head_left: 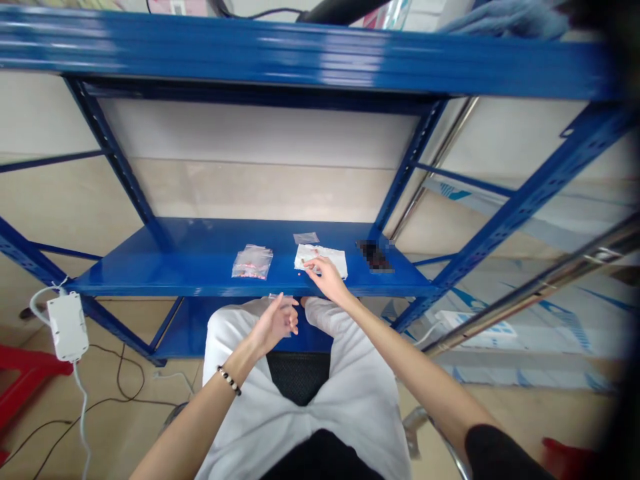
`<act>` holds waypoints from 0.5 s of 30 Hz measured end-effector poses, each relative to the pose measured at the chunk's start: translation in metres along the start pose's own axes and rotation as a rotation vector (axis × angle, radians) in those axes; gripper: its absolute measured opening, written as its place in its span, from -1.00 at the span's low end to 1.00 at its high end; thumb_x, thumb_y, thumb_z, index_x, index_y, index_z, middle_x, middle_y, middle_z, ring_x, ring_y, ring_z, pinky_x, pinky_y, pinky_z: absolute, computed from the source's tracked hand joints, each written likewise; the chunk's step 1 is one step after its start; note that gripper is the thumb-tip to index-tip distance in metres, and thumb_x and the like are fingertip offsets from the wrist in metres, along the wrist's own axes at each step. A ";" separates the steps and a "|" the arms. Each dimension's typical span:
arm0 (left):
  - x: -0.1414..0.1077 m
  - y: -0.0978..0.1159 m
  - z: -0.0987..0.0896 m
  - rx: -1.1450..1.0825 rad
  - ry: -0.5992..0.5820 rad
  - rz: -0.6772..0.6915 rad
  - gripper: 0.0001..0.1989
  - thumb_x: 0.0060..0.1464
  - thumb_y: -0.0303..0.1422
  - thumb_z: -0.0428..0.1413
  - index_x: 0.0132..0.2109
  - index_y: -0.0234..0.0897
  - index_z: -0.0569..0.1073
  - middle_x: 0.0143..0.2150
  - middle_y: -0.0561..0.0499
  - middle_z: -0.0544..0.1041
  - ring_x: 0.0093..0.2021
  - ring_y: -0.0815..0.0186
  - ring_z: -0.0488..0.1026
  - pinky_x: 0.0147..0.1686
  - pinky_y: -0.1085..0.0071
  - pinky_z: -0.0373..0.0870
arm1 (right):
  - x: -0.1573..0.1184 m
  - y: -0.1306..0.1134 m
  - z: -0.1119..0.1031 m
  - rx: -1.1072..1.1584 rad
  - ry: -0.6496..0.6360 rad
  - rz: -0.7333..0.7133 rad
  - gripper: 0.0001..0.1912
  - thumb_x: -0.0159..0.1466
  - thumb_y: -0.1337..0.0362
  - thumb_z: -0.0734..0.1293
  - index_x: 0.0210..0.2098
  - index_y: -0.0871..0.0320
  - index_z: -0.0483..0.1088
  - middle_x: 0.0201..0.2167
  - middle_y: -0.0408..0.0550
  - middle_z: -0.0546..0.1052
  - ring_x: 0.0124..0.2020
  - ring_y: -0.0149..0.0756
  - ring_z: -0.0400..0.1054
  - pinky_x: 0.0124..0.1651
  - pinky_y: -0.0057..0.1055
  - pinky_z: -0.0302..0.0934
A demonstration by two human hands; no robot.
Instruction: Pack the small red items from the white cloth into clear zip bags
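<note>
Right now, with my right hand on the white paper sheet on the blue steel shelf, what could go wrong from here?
The small reddish pieces on the white paper sheet could be brushed off, because the right hand is at its front edge, near the shelf lip. The glossy blue steel shelf looks smooth, so dropped pieces might slide off. The clear plastic bag also lies near that edge and could be knocked.
</note>
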State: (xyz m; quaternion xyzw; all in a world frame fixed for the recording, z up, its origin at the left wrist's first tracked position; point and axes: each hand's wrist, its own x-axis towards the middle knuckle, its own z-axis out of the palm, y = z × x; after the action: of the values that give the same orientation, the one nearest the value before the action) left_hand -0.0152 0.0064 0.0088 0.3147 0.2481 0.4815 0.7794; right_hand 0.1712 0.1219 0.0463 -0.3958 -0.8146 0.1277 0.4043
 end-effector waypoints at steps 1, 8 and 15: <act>0.001 0.002 0.000 -0.039 0.005 0.001 -0.45 0.16 0.11 -0.03 -0.13 -0.33 0.45 -0.50 0.07 0.28 -0.49 0.38 0.27 -0.45 0.42 0.34 | 0.009 0.007 0.004 -0.036 -0.050 -0.027 -0.92 0.23 0.35 0.36 -0.28 0.12 0.50 -0.34 -0.05 0.50 -0.22 -0.19 0.35 0.06 -0.15 0.16; 0.002 0.012 0.001 -0.119 0.013 0.025 -0.18 0.04 0.32 -0.23 -0.12 -0.35 0.46 -0.51 0.08 0.18 -0.51 0.37 0.18 -0.52 0.43 0.21 | 0.024 0.017 0.026 -0.152 -0.142 -0.071 -0.92 0.19 0.36 0.42 -0.44 0.14 0.47 -0.42 -0.05 0.49 -0.28 -0.21 0.34 0.00 -0.21 0.14; -0.002 0.012 0.002 -0.076 -0.009 -0.019 -0.27 0.11 0.25 -0.19 -0.10 -0.33 0.46 -0.47 0.03 0.29 -0.46 0.34 0.29 -0.46 0.41 0.29 | -0.001 -0.025 0.014 0.131 -0.016 0.120 -0.89 0.23 0.25 0.36 -0.40 0.14 0.46 -0.43 -0.09 0.53 -0.37 -0.27 0.36 -0.23 -0.33 0.18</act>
State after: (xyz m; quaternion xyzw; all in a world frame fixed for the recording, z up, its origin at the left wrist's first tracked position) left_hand -0.0221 0.0087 0.0191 0.2848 0.2291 0.4815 0.7966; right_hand 0.1470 0.1059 0.0497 -0.4156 -0.7825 0.2081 0.4143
